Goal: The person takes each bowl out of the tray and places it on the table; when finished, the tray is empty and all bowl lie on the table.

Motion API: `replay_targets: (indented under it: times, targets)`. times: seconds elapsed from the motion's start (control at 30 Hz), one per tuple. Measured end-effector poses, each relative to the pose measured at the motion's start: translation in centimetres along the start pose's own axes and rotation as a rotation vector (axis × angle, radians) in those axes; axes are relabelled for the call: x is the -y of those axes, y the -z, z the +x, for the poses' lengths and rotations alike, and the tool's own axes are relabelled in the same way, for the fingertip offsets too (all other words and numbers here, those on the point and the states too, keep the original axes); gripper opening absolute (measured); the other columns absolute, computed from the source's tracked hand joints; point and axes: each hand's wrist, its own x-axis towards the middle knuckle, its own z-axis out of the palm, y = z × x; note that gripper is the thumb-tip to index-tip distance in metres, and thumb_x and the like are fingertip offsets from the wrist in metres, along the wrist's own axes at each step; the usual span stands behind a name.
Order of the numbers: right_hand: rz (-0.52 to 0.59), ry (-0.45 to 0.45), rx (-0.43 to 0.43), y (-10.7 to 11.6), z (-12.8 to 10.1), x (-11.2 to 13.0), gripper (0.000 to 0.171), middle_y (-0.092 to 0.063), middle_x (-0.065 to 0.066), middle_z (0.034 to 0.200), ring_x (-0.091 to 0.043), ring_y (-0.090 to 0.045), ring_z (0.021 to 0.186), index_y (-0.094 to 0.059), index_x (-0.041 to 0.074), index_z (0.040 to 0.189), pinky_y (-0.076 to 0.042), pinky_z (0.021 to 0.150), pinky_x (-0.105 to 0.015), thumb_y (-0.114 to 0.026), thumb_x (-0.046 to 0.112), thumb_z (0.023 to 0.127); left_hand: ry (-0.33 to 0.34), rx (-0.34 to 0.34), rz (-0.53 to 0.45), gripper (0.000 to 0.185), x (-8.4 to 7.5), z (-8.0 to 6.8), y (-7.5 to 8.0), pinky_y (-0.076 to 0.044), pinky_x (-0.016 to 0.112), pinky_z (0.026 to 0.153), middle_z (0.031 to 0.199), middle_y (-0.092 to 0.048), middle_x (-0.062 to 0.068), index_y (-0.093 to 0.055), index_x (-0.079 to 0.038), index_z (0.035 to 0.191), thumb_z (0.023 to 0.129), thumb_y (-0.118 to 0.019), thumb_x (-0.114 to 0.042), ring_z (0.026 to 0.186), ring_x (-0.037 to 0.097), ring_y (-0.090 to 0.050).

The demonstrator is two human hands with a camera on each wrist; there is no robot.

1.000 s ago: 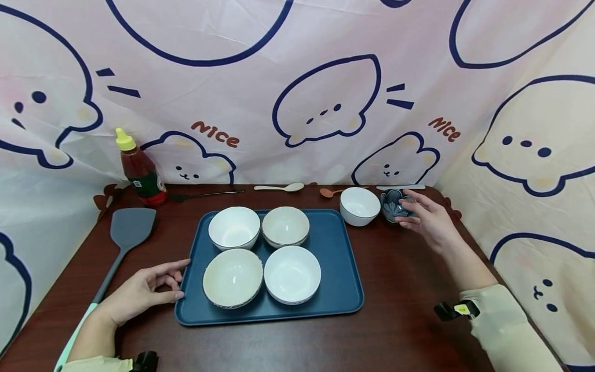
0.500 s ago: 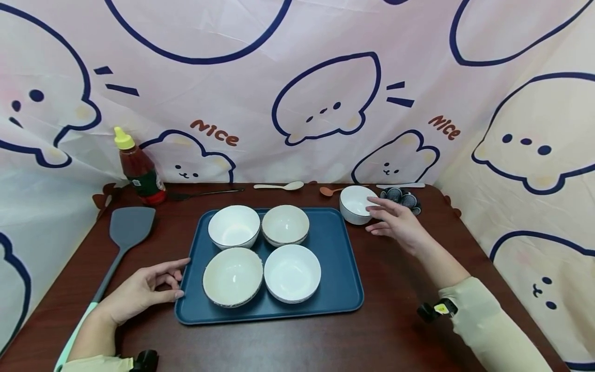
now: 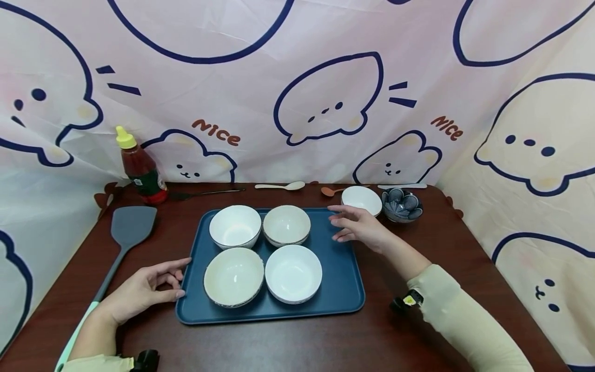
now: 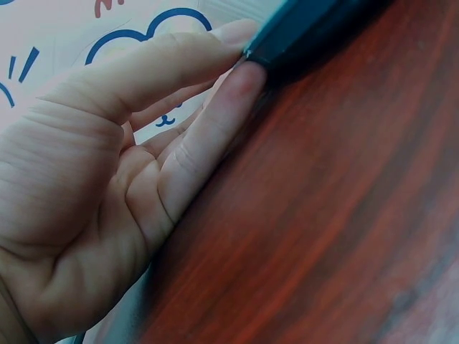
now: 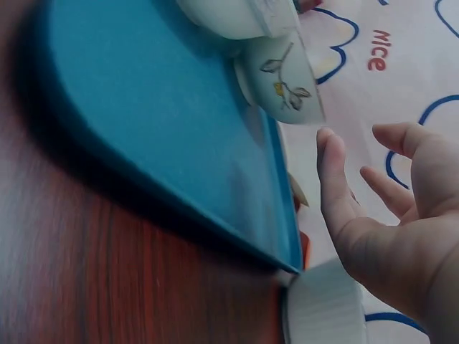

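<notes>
A blue tray (image 3: 337, 289) holds several bowls: a white bowl (image 3: 234, 227) and a cream bowl (image 3: 286, 226) at the back, a cream bowl (image 3: 233, 277) and a white bowl (image 3: 293, 274) in front. My left hand (image 3: 139, 289) touches the tray's left rim with index finger and thumb apart; the left wrist view shows these fingertips at the blue edge (image 4: 287, 43). Over the tray's back right corner hovers my right hand (image 3: 360, 227), fingers extended and holding nothing. In the right wrist view that hand (image 5: 401, 215) is apart from the flower-patterned bowl (image 5: 283, 82).
Right of the tray stand a white bowl (image 3: 361, 200) and a bowl of small dark blue dishes (image 3: 402, 205). A spatula (image 3: 132, 227) and a red sauce bottle (image 3: 143, 173) lie and stand left. Behind are a fork (image 3: 206, 194), spoons (image 3: 283, 186) and a knife (image 3: 402, 186).
My right hand has moved left from the bowl of small blue dishes, past the white bowl, to above the tray's back right corner. The left hand has stayed at the rim.
</notes>
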Motion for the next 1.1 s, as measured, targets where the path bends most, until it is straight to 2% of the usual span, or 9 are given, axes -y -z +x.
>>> replay_targets:
  times: [0.3, 0.47, 0.73, 0.87, 1.1]
  targets:
    - [0.022, -0.021, 0.094, -2.2, 2.2, 0.0, 0.054, -0.053, -0.021, 0.14, -0.026, -0.074, 0.098, -0.043, 0.019, 0.151, -0.058, 0.087, -0.037, -0.061, 0.029, 0.101, 0.006, 0.002, -0.001, 0.071, 0.1, 0.1, -0.1, -0.054, 0.021, 0.076, 0.107, -0.058, 0.016, -0.044, 0.0, 0.147, 0.087, -0.078, -0.017, 0.089, 0.014, -0.064]
    - [0.028, -0.024, 0.141, -3.1, 3.3, -0.1, 0.056, -0.05, -0.019, 0.139, -0.027, -0.073, 0.099, -0.04, 0.021, 0.152, -0.058, 0.088, -0.039, -0.061, 0.026, 0.101, -0.003, 0.001, -0.005, 0.071, 0.1, 0.0, -0.1, -0.054, 0.022, 0.076, 0.107, -0.058, 0.016, -0.044, 0.001, 0.146, 0.086, -0.078, -0.016, 0.089, 0.014, -0.064]
    - [0.058, -0.021, 0.163, -3.9, 4.5, -0.3, 0.064, -0.046, -0.02, 0.138, -0.026, -0.072, 0.099, -0.035, 0.024, 0.155, -0.057, 0.089, -0.04, -0.065, 0.026, 0.098, 0.011, -0.002, -0.003, 0.072, 0.1, 0.1, 0.1, -0.054, 0.022, 0.076, 0.107, -0.059, 0.015, -0.044, 0.0, 0.147, 0.086, -0.078, -0.016, 0.089, 0.014, -0.063]
    - [0.076, -0.019, 0.177, -4.2, 4.9, -0.7, 0.064, -0.044, -0.02, 0.138, -0.026, -0.072, 0.098, -0.032, 0.027, 0.156, -0.058, 0.088, -0.04, -0.062, 0.023, 0.1, 0.034, -0.002, 0.003, 0.073, 0.0, 0.0, 0.2, -0.054, 0.021, 0.077, 0.107, -0.059, 0.016, -0.043, 0.0, 0.148, 0.086, -0.078, -0.018, 0.09, 0.014, -0.063]
    - [0.148, -0.032, 0.224, -4.9, 5.4, -1.0, 0.066, -0.036, -0.024, 0.149, -0.026, -0.071, 0.1, -0.023, 0.032, 0.159, -0.057, 0.089, -0.043, -0.051, 0.013, 0.102, 0.04, -0.008, 0.001, 0.073, 0.0, -0.1, 0.1, -0.054, 0.022, 0.077, 0.108, -0.059, 0.016, -0.044, -0.001, 0.148, 0.086, -0.079, -0.018, 0.09, 0.015, -0.063]
